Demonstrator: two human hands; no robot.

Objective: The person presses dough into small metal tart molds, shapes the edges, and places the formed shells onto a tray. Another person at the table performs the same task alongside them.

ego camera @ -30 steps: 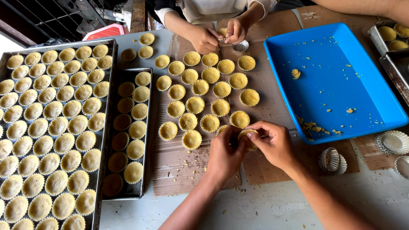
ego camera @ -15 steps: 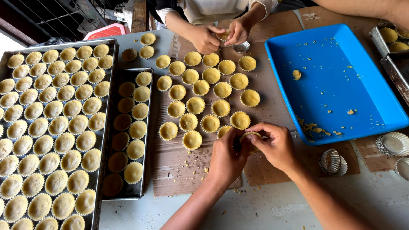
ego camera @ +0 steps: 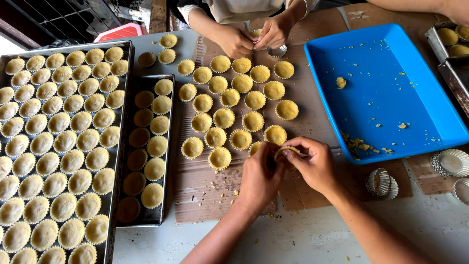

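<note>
Both hands hold 1 small tart shell (ego camera: 287,152) at the near edge of the cardboard sheet (ego camera: 312,105): left hand (ego camera: 259,175) and right hand (ego camera: 312,164), each grip closed on it, fingers pressing the rim. Versus 1 s ago, the hands sit closer together; pressing continues. Right of the sheet: blue rectangular tray (ego camera: 391,88), crumbs only. Left: 2 dark trays of shells. No labels legible.

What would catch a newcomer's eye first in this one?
Probably the big dark tray at far left, packed with rows of pale dough-lined tart shells, and the bright blue tray at right, bare but for crumbs. At centre bottom, the left hand and right hand pinch one tart shell together.
</note>
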